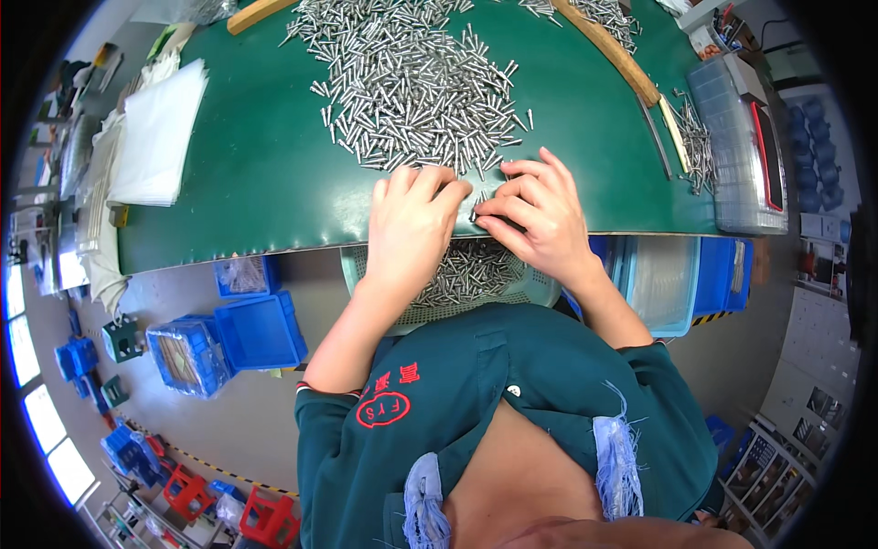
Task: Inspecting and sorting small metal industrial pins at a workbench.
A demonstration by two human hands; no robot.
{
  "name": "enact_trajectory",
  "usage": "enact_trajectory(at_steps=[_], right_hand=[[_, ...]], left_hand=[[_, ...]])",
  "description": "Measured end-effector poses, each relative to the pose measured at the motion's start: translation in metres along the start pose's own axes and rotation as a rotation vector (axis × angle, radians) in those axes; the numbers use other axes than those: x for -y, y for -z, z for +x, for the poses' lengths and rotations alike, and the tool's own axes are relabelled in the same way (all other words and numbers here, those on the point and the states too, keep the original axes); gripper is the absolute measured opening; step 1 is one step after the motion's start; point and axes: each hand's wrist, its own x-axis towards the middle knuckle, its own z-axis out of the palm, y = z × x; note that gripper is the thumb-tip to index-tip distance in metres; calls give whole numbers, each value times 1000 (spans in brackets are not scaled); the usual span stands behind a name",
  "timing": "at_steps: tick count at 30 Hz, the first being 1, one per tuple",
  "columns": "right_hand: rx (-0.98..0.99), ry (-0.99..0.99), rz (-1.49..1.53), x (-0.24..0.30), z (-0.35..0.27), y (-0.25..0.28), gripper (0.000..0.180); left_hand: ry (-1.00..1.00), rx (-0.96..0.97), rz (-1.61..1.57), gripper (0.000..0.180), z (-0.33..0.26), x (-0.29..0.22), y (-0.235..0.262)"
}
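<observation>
Green desk (pixel 265 174) carries a big heap of small metal pins (pixel 421 82); everything below is placed relative to that heap. The heap spreads across the desk's middle, with its near fringe reaching almost to the desk's front edge. Pins point every way, no common long axis.

Under the front edge, straight below the heap's near fringe, a pale basket (pixel 540 288) holds more pins.

Both hands sit at the near fringe, side by side and nearly touching. Left hand (pixel 412 220): palm down, fingers together and curled, tips resting on the outermost pins. Right hand (pixel 540 215): fingers (pixel 489 207) pinched at a pin or two at the fringe; can't count them. Loose pins lie just beyond both sets of fingertips, away from the body. Right hand is nearer a single pin; left covers more of the fringe.
</observation>
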Motion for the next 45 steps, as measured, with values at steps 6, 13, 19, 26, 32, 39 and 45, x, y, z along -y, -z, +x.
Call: enact_trajectory(at_steps=[6,13,19,26,32,39,45], right_hand=[[4,-26,35,-1,-1,1,21],[-10,-44,7,-3,-5,5,24],[3,-51,33,-3,-9,5,20],[30,-16,4,2,1,9,22],[62,-23,3,8,5,7,22],[110,10,10,5,1,12,16],[173,91,99,17,-9,20,15]], left_hand=[[24,40,-73,19,-17,-7,12],[91,-5,-82,17,-18,-12,5],[68,-42,-110,18,-20,-10,7],[80,-51,-105,21,-23,-13,10],[333,84,-722,16,-33,-16,21],[815,521,-1611,31,-51,-4,-5],[988,577,-2078,36,-44,-7,-17]])
